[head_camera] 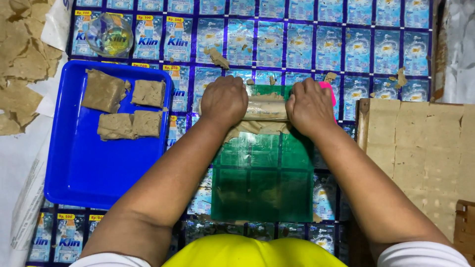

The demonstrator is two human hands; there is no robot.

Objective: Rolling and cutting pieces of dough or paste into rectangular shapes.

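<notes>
Four flattened tan dough pieces (123,106) are laid in the blue plastic tray (84,168). A clear cylindrical roller (267,108) is clamped by left hand (223,101) and right hand (310,106) over dough (255,127) on the green translucent sheet (262,183); the scored tan slab (420,148) is judged unprocessed.

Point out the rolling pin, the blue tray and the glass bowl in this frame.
Rolling pin (266,108), head view: bare middle of the roller between the two hands.
Blue tray (94,173), head view: bare floor of the tray below the dough pieces.
Glass bowl (109,34), head view: centre of the upturned clear bowl.
</notes>
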